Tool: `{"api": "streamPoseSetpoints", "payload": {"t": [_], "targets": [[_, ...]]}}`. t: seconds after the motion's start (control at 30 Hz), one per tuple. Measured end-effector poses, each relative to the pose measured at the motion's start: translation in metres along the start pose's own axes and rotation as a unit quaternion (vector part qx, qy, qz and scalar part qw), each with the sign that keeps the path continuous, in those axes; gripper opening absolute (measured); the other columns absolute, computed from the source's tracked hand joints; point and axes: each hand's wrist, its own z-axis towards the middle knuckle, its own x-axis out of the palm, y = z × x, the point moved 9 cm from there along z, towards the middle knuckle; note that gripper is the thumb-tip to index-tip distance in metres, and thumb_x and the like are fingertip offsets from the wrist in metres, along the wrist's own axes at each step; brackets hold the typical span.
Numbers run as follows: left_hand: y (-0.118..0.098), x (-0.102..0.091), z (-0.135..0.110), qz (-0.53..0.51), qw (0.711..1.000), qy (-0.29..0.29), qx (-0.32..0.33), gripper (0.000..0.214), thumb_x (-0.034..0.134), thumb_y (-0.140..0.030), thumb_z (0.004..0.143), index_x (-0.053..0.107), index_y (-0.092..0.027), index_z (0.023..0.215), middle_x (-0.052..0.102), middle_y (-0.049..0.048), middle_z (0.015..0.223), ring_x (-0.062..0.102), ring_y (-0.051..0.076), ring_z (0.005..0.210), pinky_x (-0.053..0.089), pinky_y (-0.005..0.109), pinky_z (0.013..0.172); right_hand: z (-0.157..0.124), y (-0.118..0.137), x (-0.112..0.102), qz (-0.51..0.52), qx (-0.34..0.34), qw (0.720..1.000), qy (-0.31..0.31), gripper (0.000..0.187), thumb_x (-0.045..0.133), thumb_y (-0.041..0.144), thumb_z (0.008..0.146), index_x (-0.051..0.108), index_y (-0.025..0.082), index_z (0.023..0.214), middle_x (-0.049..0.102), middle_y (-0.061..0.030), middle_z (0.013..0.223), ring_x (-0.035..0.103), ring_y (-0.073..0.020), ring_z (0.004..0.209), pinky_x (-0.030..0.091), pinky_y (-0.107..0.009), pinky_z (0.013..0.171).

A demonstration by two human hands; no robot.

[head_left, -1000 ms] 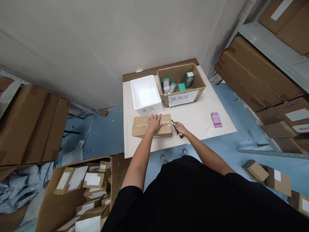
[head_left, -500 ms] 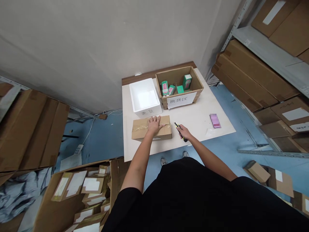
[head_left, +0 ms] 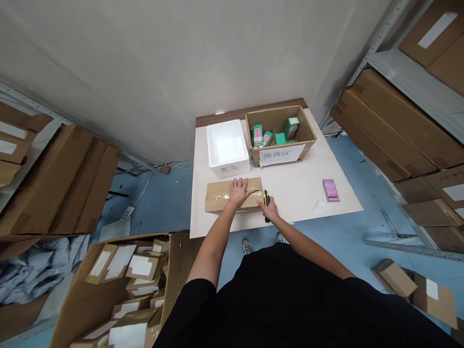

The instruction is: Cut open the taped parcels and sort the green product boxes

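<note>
A taped cardboard box (head_left: 218, 195) lies near the front of the white-topped table (head_left: 308, 193). My left hand (head_left: 239, 192) rests flat on top of it with the fingers spread. In my right hand (head_left: 269, 210) is a black and yellow utility knife (head_left: 267, 199), held upright against the right end of the box. The blade tip is too small to make out. Behind the box stand a white foam box (head_left: 229, 170) with handwriting on its front and an open carton (head_left: 311, 145) holding several green and pink small boxes (head_left: 291, 128).
A blurred pink item (head_left: 330, 190) lies at the table's right. A large carton (head_left: 72, 295) full of parcels stands at the lower left, near grey bags (head_left: 39, 270). Shelves with cardboard boxes flank both sides (head_left: 391, 130). More boxes (head_left: 397, 278) sit on the floor at right.
My right hand has moved left with the utility knife, from beside the box to its right end, and the knife has turned more upright. My left hand stays on the box. The view has shifted slightly.
</note>
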Motion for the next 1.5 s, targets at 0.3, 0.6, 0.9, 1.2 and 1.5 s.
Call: {"api": "streamPoseSetpoints", "payload": {"t": [0.3,0.6,0.9,1.2,1.5], "targets": [[0.000,-0.002,-0.002,0.009,1.000,-0.023,0.008,0.085,0.032,-0.072,0.106,0.032,-0.018,0.172,0.036,0.0211,0.174,0.025,0.042,0.163,0.011,0.057,0.134,0.000,0.003,0.002,0.004,0.008,1.000,0.028,0.041,0.073,0.048,0.095,0.040,0.029,0.109,0.063,0.0070,0.083,0.056,-0.0106,0.042,0.049,-0.023,0.043],[0.002,-0.004,-0.002,0.009,1.000,-0.016,-0.001,0.085,0.036,-0.074,0.104,0.033,-0.022,0.172,0.034,0.0185,0.175,0.024,0.042,0.163,0.012,0.059,0.133,0.011,0.016,-0.014,-0.032,-0.015,0.999,0.014,0.031,0.066,0.049,0.100,0.043,0.029,0.108,0.059,0.0096,0.067,0.058,-0.0145,0.043,0.047,-0.023,0.045],[0.002,-0.004,-0.002,0.001,1.000,-0.008,-0.005,0.081,0.034,-0.069,0.106,0.030,-0.024,0.173,0.032,0.0164,0.176,0.021,0.042,0.164,0.012,0.059,0.133,0.029,0.031,-0.015,0.014,-0.017,0.994,0.108,0.026,0.044,0.053,0.111,0.043,0.029,0.101,0.051,0.0115,0.056,0.053,-0.0137,0.038,0.044,-0.021,0.043],[0.004,0.001,0.001,-0.009,1.000,-0.024,-0.001,0.079,0.035,-0.069,0.106,0.032,-0.025,0.172,0.035,0.0148,0.176,0.021,0.042,0.164,0.009,0.059,0.133,0.022,0.035,-0.025,-0.006,0.016,0.981,0.194,0.022,0.051,0.045,0.109,0.044,0.027,0.099,0.051,0.0102,0.053,0.049,-0.0137,0.036,0.042,-0.021,0.040],[0.008,-0.009,0.000,-0.083,0.996,-0.030,-0.005,0.090,0.046,-0.083,0.095,0.038,-0.033,0.169,0.038,0.0081,0.175,0.024,0.040,0.163,0.015,0.052,0.134,0.003,0.001,-0.021,-0.011,-0.023,1.000,0.008,0.041,0.074,0.051,0.091,0.043,0.029,0.106,0.059,0.0101,0.064,0.058,-0.0150,0.044,0.046,-0.023,0.044]]}}
